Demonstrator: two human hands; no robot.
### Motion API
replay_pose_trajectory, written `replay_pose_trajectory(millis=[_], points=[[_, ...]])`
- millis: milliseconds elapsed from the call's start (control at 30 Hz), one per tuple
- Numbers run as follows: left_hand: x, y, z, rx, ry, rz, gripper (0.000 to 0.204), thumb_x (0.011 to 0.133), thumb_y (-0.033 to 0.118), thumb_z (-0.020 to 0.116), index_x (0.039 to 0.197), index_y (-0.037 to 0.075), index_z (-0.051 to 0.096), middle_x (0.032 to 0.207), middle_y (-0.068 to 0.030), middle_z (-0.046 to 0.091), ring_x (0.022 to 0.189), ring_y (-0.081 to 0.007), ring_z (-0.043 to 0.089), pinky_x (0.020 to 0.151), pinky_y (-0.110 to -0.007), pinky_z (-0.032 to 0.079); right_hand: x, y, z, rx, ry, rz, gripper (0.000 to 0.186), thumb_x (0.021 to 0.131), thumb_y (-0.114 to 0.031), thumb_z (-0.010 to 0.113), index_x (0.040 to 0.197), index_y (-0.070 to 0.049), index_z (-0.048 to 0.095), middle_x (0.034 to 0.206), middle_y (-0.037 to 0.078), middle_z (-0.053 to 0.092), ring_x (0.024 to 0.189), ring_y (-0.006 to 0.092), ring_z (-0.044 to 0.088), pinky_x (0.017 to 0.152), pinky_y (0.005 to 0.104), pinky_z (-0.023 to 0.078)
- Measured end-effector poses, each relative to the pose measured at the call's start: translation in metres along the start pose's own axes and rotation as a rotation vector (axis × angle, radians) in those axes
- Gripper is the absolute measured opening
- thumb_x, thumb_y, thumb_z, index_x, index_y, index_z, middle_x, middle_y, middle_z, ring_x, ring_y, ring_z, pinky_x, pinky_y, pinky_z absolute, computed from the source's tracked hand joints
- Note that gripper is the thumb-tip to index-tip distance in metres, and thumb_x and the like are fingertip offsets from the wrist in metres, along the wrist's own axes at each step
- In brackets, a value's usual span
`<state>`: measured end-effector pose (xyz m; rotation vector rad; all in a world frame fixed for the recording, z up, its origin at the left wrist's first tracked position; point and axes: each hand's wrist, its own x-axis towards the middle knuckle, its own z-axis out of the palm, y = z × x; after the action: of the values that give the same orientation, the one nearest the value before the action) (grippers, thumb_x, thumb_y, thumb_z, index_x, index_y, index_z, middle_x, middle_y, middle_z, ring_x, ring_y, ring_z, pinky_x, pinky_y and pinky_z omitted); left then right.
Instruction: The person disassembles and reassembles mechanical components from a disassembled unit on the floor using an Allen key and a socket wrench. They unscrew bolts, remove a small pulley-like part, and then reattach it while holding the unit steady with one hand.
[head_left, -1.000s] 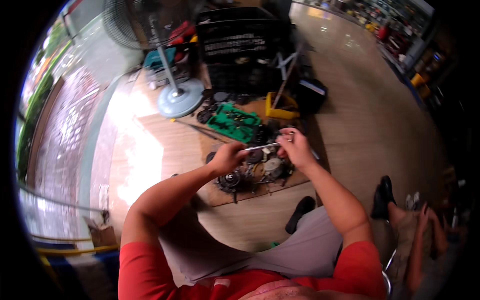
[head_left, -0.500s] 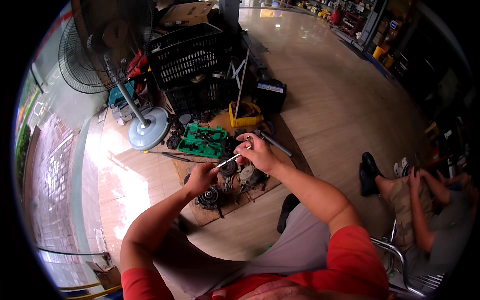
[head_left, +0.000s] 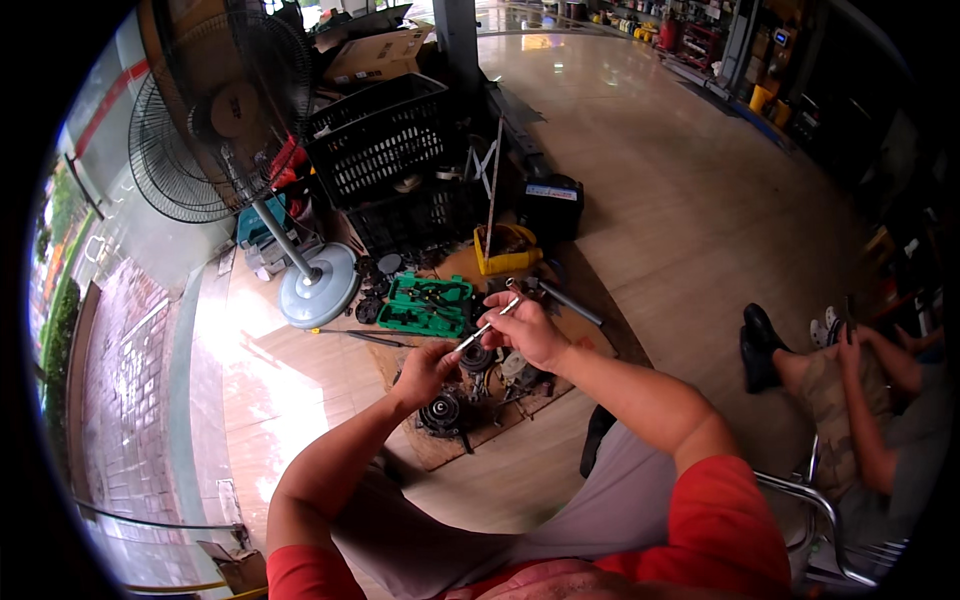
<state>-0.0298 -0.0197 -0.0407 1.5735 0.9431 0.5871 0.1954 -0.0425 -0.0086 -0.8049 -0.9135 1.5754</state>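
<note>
A slim silver metal tool (head_left: 488,323) with a bent head slants between my hands. My left hand (head_left: 430,365) grips its lower end. My right hand (head_left: 525,330) is closed on it near the head. Beneath them, greasy round mechanical parts (head_left: 440,413), partly hidden by my hands, lie on a brown cardboard sheet (head_left: 470,452). An open green case of tools (head_left: 420,300) lies just beyond my hands, with a yellow container (head_left: 505,255) and a long dark tube (head_left: 570,300) to its right.
A standing fan (head_left: 318,285) and stacked black crates (head_left: 375,150) stand ahead, beside a black battery-like box (head_left: 550,210). Glass and bright pavement (head_left: 120,370) are at left. A seated person (head_left: 865,430) in camouflage shorts is at right, near a metal chair (head_left: 820,500). Shelves (head_left: 690,40) line the back.
My view has turned and tilted, showing more of the shop's back. The tool has gone from nearly level to a steeper diagonal, with both hands still on it.
</note>
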Motion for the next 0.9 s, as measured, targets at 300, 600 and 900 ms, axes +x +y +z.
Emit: replay_pose_trajectory(millis=[300, 600, 900], points=[[0.002, -0.012, 0.001, 0.030, -0.035, 0.025, 0.022, 0.098, 0.022, 0.053, 0.097, 0.001, 0.060, 0.074, -0.0025, 0.063, 0.068, -0.0090, 0.058, 0.064, -0.026, 0.049, 0.001, 0.005, 0.002, -0.027, -0.003, 0.012, 0.012, 0.097, -0.013, 0.051, 0.104, -0.002, 0.052, 0.088, 0.007, 0.063, 0.065, 0.0114, 0.063, 0.060, 0.0248, 0.056], [0.001, -0.006, 0.003, -0.010, -0.037, 0.015, 0.022, 0.098, 0.021, 0.054, 0.095, 0.000, 0.059, 0.074, -0.0021, 0.061, 0.067, -0.0086, 0.057, 0.064, -0.025, 0.048, 0.000, -0.005, -0.002, -0.082, 0.041, 0.007, 0.014, 0.098, -0.015, 0.050, 0.105, -0.003, 0.052, 0.091, 0.009, 0.063, 0.069, 0.0125, 0.064, 0.064, 0.0274, 0.057], [-0.001, -0.003, 0.003, 0.072, -0.021, 0.051, 0.020, 0.096, 0.019, 0.056, 0.094, -0.001, 0.061, 0.072, -0.0033, 0.062, 0.067, -0.0092, 0.058, 0.063, -0.026, 0.048, 0.000, 0.003, -0.001, -0.068, 0.007, 0.010, 0.014, 0.098, -0.015, 0.050, 0.105, -0.003, 0.053, 0.091, 0.009, 0.063, 0.069, 0.0122, 0.064, 0.064, 0.0278, 0.057]])
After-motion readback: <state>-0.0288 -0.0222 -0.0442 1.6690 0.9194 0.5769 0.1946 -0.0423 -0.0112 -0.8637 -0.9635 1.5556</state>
